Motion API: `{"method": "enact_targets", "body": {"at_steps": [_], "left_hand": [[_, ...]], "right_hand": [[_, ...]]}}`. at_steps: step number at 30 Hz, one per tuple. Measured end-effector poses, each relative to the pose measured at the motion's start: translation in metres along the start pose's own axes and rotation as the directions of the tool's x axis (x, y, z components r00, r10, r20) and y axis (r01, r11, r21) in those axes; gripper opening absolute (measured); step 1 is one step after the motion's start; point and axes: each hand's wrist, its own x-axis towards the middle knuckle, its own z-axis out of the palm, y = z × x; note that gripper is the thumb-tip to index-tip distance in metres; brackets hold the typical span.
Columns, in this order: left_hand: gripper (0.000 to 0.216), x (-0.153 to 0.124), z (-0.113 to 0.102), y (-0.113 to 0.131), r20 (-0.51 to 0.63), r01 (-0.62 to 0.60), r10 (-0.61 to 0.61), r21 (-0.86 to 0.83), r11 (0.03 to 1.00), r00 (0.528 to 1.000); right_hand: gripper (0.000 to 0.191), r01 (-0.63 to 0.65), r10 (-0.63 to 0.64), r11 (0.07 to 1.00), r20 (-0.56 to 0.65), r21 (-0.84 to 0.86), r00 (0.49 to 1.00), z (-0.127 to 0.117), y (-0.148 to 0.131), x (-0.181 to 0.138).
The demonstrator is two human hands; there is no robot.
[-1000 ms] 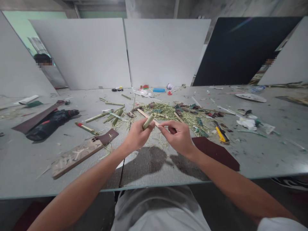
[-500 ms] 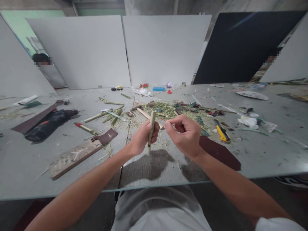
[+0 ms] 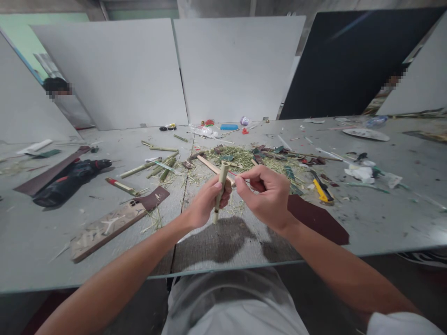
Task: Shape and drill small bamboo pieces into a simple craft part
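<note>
My left hand (image 3: 206, 200) is wrapped round a short green bamboo tube (image 3: 222, 181), held nearly upright above the table with its hollow end up. A dark hole shows low on the tube's side. Just right of it, my right hand (image 3: 267, 195) is closed in a pinch, thumb against forefinger, close to the tube. Whatever sits between those fingertips is too small to make out. Behind the tube lie a flat pale wooden strip (image 3: 207, 164) and a heap of green shavings (image 3: 237, 153) mixed with dark scraps.
At left lie a black power drill (image 3: 75, 184), cut bamboo pieces (image 3: 164, 168) and a patterned phone case (image 3: 108, 228). A yellow utility knife (image 3: 321, 188) and a maroon sheet (image 3: 317, 218) lie at right. White boards (image 3: 240, 70) and a black board (image 3: 356, 65) stand behind; two people are partly visible beyond.
My right fingertips have moved slightly left, closer to the bamboo tube. My left hand keeps its hold on the tube. The whole view has shifted a little.
</note>
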Motion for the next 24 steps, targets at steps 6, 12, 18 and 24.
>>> {"method": "enact_targets", "body": {"at_steps": [6,12,18,24], "left_hand": [[0.026,-0.001,-0.002,-0.002,0.061,-0.033,0.034,-0.016,0.999,0.998],[0.027,-0.002,-0.004,-0.006,0.067,-0.104,0.099,0.078,0.991,0.993],[0.027,-0.002,-0.009,-0.007,0.092,-0.212,0.198,0.186,0.959,0.976],[0.027,-0.003,-0.01,-0.004,0.153,-0.382,0.354,0.239,0.893,0.923]], "right_hand": [[0.008,0.004,-0.004,1.0,-0.006,0.022,1.0,0.0,0.0,-0.001],[0.008,0.057,-0.056,0.998,-0.028,0.04,0.998,0.001,0.001,0.0],[0.012,0.137,-0.135,0.986,-0.029,0.094,0.99,0.003,0.001,-0.002],[0.015,0.286,-0.295,0.937,0.019,0.2,0.955,0.002,-0.007,-0.007]]}}
